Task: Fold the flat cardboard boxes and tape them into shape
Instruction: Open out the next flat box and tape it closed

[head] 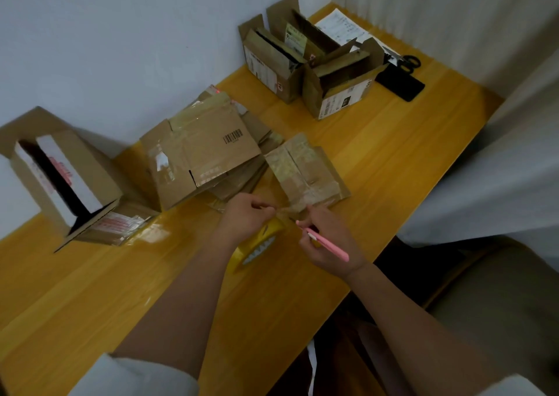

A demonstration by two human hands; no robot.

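Left hand (246, 218) pinches a clear tape strip (287, 211); right hand (328, 238) grips a pink cutter (328, 243). Small flat box (305, 169) lies just beyond on the worktop (393, 141), above the yellow tape dispenser (257, 249).

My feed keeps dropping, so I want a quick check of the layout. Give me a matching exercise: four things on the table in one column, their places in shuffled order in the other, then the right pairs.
Things:
1. pink cutter
2. scissors
3. yellow tape roll
4. barcoded flat cardboard

Places:
A. on top of the pile of flattened boxes near the wall
B. held in the right hand
C. on the table just below the left hand
D. at the far right end, beside the dark phone

Pairs: 1-B, 2-D, 3-C, 4-A
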